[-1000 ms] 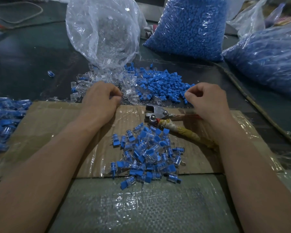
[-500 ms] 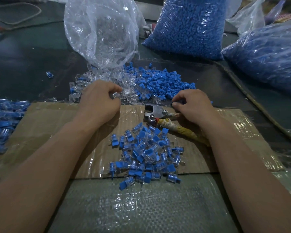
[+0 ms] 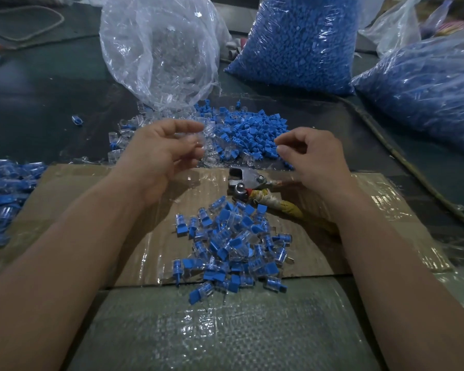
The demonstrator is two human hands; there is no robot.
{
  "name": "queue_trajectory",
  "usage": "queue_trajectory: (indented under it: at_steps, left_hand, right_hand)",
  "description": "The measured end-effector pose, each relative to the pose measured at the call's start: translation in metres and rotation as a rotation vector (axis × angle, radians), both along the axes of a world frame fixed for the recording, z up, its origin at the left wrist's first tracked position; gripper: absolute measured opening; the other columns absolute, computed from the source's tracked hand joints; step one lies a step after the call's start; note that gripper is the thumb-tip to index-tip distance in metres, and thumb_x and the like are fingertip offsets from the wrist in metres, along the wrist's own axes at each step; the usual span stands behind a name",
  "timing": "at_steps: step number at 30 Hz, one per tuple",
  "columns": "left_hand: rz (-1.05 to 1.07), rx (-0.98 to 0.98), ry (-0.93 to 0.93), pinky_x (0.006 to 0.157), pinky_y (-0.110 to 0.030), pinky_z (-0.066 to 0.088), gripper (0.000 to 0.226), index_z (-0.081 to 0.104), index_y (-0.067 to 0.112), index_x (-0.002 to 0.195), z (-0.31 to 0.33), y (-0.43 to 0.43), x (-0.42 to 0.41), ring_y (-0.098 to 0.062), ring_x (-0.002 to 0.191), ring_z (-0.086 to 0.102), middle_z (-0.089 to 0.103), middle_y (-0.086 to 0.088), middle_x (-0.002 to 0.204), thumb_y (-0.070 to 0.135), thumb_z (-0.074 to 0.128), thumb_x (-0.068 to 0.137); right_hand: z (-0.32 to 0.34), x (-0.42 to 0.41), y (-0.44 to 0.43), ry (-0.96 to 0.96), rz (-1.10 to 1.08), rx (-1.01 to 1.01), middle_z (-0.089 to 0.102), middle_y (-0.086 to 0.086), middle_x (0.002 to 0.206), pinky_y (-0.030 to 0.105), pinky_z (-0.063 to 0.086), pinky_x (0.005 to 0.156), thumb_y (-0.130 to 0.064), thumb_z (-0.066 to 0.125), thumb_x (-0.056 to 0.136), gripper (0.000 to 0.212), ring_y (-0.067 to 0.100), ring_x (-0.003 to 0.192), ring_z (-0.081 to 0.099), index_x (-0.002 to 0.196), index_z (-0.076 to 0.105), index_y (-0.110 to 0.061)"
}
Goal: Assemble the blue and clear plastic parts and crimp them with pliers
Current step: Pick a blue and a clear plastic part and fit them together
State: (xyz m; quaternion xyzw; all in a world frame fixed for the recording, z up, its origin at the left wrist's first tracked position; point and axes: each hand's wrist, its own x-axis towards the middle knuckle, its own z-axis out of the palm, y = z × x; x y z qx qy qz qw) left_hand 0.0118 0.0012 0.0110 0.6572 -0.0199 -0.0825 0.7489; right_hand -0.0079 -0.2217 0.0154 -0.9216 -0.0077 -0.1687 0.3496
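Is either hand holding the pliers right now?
No, the pliers lie on the cardboard, with both hands above the parts.

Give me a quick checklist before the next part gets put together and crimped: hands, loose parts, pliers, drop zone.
1. Left hand has a clear part: cannot tell; something clear and blurred shows at its fingertips.
2. Right hand has a blue part: cannot tell; thumb and forefinger are pinched, nothing blue shows between them.
3. Loose blue parts and clear parts within reach: ok, both piles lie just beyond the hands.
4. Pliers free to grab: ok, lying on the cardboard, unheld, beside the right hand.
5. Finished pile has room beside it: ok, bare cardboard to its left.
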Motion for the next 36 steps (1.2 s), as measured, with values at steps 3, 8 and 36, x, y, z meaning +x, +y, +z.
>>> queue_trajectory:
  at_steps: [3, 8, 36]
  left_hand:
    - [-0.122, -0.095, 0.034, 0.057, -0.017, 0.053, 0.017, 0.065, 0.007, 0.087, 0.007, -0.004, -0.006, -0.007, 0.061, 0.063, 0.067, -0.001, 0.07, -0.002, 0.051, 0.083]
    - [-0.231, -0.124, 0.069, 0.057, -0.017, 0.053, 0.02, 0.066, 0.004, 0.081, 0.008, -0.013, -0.016, -0.01, 0.063, 0.067, 0.07, -0.004, 0.071, 0.002, 0.059, 0.062]
    - [-0.342, -0.096, 0.068, 0.049, -0.018, 0.053, 0.016, 0.063, 0.005, 0.08, 0.004, -0.021, -0.022, -0.01, 0.054, 0.064, 0.068, -0.006, 0.064, 0.015, 0.06, 0.067]
  right_hand:
    - [0.007, -0.011, 0.01, 0.004, 0.066, 0.199, 0.062, -0.016, 0.075, 0.008, 0.048, 0.067, -0.011, 0.067, 0.082, 0.018, -0.001, 0.068, 0.06, 0.08, 0.063, -0.029]
    - [0.017, -0.026, 0.03, -0.072, 0.174, 0.489, 0.066, -0.012, 0.063, 0.012, 0.05, 0.059, -0.004, 0.069, 0.076, 0.02, 0.004, 0.062, 0.065, 0.075, 0.065, -0.023]
    - [0.014, -0.033, 0.042, -0.04, 0.302, 0.433, 0.066, -0.009, 0.067, 0.017, 0.053, 0.063, -0.003, 0.073, 0.073, 0.021, 0.005, 0.064, 0.064, 0.074, 0.065, -0.022]
